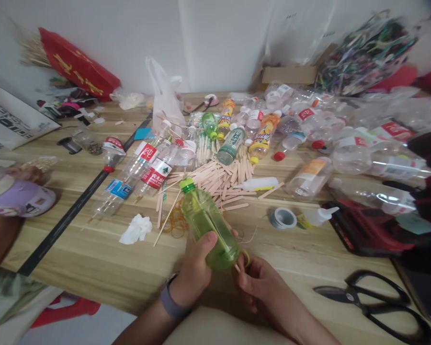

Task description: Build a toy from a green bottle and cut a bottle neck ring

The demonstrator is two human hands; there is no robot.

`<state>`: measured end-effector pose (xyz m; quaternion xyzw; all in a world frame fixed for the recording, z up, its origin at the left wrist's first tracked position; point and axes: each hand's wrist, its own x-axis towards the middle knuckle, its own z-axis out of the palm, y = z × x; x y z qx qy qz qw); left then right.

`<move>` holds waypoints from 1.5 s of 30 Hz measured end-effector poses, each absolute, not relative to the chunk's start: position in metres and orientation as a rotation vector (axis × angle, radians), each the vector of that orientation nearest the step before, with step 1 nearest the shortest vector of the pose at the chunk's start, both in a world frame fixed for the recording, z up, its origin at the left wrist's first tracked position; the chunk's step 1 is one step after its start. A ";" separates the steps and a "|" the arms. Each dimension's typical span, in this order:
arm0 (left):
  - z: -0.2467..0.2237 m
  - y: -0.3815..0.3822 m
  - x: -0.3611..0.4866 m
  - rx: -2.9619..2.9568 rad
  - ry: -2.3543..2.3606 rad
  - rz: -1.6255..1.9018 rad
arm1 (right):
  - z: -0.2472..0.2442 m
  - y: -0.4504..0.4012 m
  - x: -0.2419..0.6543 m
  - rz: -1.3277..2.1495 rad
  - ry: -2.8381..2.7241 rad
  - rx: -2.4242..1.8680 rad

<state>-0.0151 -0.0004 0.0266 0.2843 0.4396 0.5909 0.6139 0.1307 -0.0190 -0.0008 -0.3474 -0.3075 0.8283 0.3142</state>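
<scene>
Bottle (212, 218) held tilted over table (122, 268), long axis running from green cap (187, 185), far and leftward, to base by right hand (256, 280). Left hand (197, 258) wraps lower body; right, nearer base, pinches thin stick (237, 268) there.

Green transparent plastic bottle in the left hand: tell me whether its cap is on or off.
On. The bright-green round cap covers the neck of the bottle, gripped by the left hand.

Green bottle (209, 213), brighter green cap (187, 185)
</scene>
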 end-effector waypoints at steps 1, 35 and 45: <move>0.027 0.000 -0.015 0.646 1.005 1.364 | -0.001 -0.020 0.131 2.213 -0.814 -0.912; 0.027 -0.002 -0.013 0.678 0.980 1.367 | 0.004 -0.023 0.132 2.343 -0.685 -0.908; 0.027 -0.004 -0.014 0.653 0.956 1.386 | 0.006 -0.027 0.135 2.257 -0.841 -1.064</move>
